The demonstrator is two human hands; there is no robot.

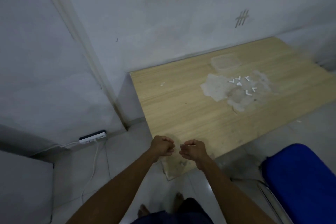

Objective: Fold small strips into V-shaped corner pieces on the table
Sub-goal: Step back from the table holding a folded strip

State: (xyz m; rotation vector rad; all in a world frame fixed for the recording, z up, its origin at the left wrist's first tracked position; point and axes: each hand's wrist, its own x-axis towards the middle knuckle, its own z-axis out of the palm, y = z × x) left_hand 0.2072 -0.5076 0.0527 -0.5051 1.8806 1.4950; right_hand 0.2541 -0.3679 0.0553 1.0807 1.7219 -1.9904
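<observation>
Several white V-shaped pieces (238, 84) lie scattered on a pale worn patch in the far middle of the wooden table (181, 112). One small white scrap (162, 83) lies alone near the table's far left edge. My left hand (162, 146) hovers over the near corner with its fingers curled into a loose fist. My right hand (193, 150) is a short gap to its right, thumb forward and fingers half curled. No strip shows in either hand.
A clear shallow plastic container (225, 62) sits at the back of the table near the wall. A blue padded chair (305, 178) stands at the right. On the floor to the left, a white power strip (92, 137) lies with its cable.
</observation>
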